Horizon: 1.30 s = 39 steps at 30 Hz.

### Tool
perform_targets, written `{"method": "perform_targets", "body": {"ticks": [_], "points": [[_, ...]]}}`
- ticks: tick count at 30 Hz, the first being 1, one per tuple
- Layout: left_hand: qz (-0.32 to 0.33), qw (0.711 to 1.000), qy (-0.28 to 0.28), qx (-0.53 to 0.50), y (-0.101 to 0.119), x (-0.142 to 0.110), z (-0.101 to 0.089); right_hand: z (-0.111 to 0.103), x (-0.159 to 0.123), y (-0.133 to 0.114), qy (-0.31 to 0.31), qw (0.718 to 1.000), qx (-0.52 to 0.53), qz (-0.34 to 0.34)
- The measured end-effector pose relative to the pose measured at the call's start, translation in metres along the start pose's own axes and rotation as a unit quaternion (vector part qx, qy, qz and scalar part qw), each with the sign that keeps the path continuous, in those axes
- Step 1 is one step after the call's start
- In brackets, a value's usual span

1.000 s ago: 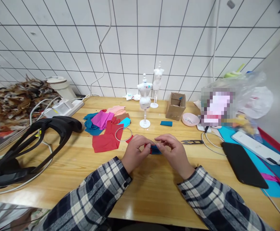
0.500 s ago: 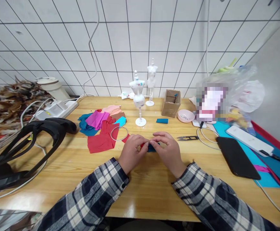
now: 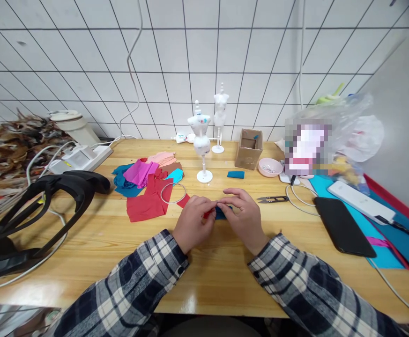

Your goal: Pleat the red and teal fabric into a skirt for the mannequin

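My left hand [image 3: 194, 222] and my right hand [image 3: 242, 216] meet over the table with fingertips pinched together. Between them is a small piece of dark blue cloth [image 3: 220, 213], with a bit of red showing by the left fingers. The fingers partly cover the cloth, and anything finer in the pinch is too small to make out. To the left lie a metal ring [image 3: 161, 194], a small red scrap [image 3: 183, 201] and larger red cloth [image 3: 144, 208]. A folded blue cloth strip [image 3: 235, 174] lies beyond my right hand, and thread snips [image 3: 273, 200] rest to its right.
Two white mini dress forms [image 3: 201, 140] stand at the back, near a cardboard box [image 3: 248, 157] and a pink bowl [image 3: 270, 173] of small beads. Black headgear [image 3: 81, 210] occupies the left. At right are a black phone [image 3: 341, 224], a white power bank [image 3: 360, 201] and cables.
Both hands stay pinched together over the cloth, with only slight finger movement. The whole view has shifted a little.
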<state>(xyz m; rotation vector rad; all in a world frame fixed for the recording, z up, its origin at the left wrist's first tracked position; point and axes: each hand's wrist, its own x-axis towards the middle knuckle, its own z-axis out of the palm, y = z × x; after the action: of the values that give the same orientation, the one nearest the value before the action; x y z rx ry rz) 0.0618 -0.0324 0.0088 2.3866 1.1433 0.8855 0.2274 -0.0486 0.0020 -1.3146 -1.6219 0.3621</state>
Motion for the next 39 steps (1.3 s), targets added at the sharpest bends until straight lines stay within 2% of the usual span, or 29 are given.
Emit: {"method": "perform_targets", "body": {"ticks": [3,5,9,11,13,16,18,20,23,27,31,39], "points": [[0.000,0.999,-0.008,-0.038,0.005,-0.001,0.003,-0.007,0.004,-0.001,0.007,1.000,-0.002,-0.024],[-0.015,0.998,-0.005,-0.055,0.004,-0.001,0.004,-0.014,0.007,-0.001,0.012,0.999,0.027,-0.017],[-0.055,0.997,0.016,-0.052,-0.008,0.000,0.002,-0.034,0.015,0.015,0.043,0.990,0.113,0.071],[-0.063,0.997,0.020,-0.027,-0.015,0.005,-0.001,-0.043,0.017,0.031,0.011,0.983,0.136,0.120],[-0.046,0.999,-0.007,0.009,-0.018,0.013,-0.001,-0.049,0.018,0.047,-0.050,0.980,0.135,0.136],[-0.022,0.993,-0.098,0.061,-0.018,0.027,0.004,-0.049,0.016,0.062,-0.137,0.974,0.129,0.125],[-0.040,0.985,-0.151,0.078,-0.016,0.034,0.011,-0.045,0.014,0.064,-0.159,0.969,0.136,0.133],[-0.063,0.980,-0.173,0.080,-0.015,0.038,0.017,-0.041,0.011,0.061,-0.174,0.965,0.131,0.145],[-0.076,0.981,-0.165,0.070,-0.015,0.040,0.022,-0.033,0.007,0.055,-0.200,0.970,0.082,0.107],[-0.082,0.984,-0.143,0.060,-0.016,0.038,0.024,-0.024,0.005,0.052,-0.203,0.978,0.007,0.047],[-0.068,0.988,-0.127,0.047,-0.015,0.035,0.025,-0.020,0.006,0.053,-0.200,0.977,0.003,0.071],[-0.100,0.987,-0.123,0.004,-0.007,0.032,0.018,-0.023,0.005,0.047,-0.177,0.978,0.041,0.103]]}}
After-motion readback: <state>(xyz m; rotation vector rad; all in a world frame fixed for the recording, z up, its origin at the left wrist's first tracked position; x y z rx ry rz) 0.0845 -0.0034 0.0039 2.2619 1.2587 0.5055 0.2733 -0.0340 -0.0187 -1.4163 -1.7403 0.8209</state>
